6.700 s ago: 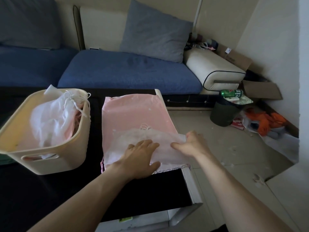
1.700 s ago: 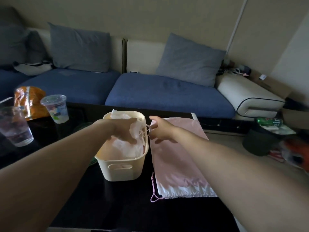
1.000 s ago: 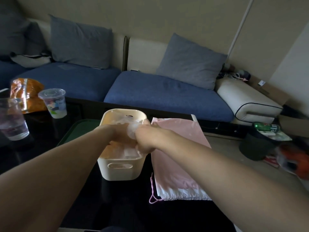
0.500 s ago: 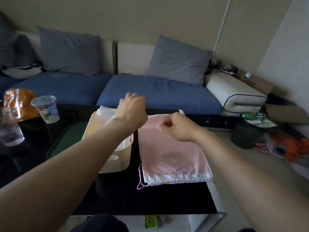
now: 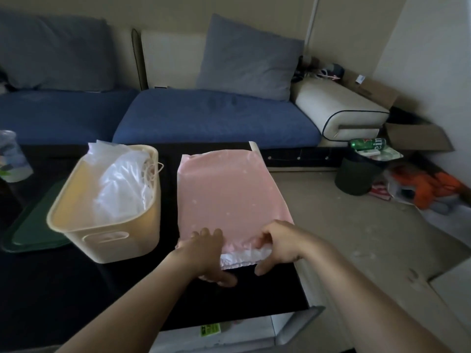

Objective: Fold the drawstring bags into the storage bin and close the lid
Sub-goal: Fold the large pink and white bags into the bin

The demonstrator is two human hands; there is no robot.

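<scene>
A pink drawstring bag point(image 5: 226, 192) lies flat on the black table point(image 5: 76, 296), its white gathered hem toward me. My left hand point(image 5: 207, 253) rests on the hem's near left corner, thumb under the edge. My right hand point(image 5: 277, 243) grips the hem's near right part, fingers curled on the ruffled fabric. Left of the bag stands the cream storage bin point(image 5: 107, 240), holding a white folded bag point(image 5: 119, 184) with cords hanging over the rim. The dark green lid point(image 5: 33, 225) lies flat on the table left of the bin.
A plastic cup point(image 5: 11, 156) stands at the table's far left. The blue sofa point(image 5: 214, 118) runs behind the table. On the floor to the right are a dark waste bin point(image 5: 356, 174) with a green can and orange clutter point(image 5: 428, 187).
Both hands have left the bin and moved down to the near hem of the pink bag, taking hold of it. The white bag stays in the bin.
</scene>
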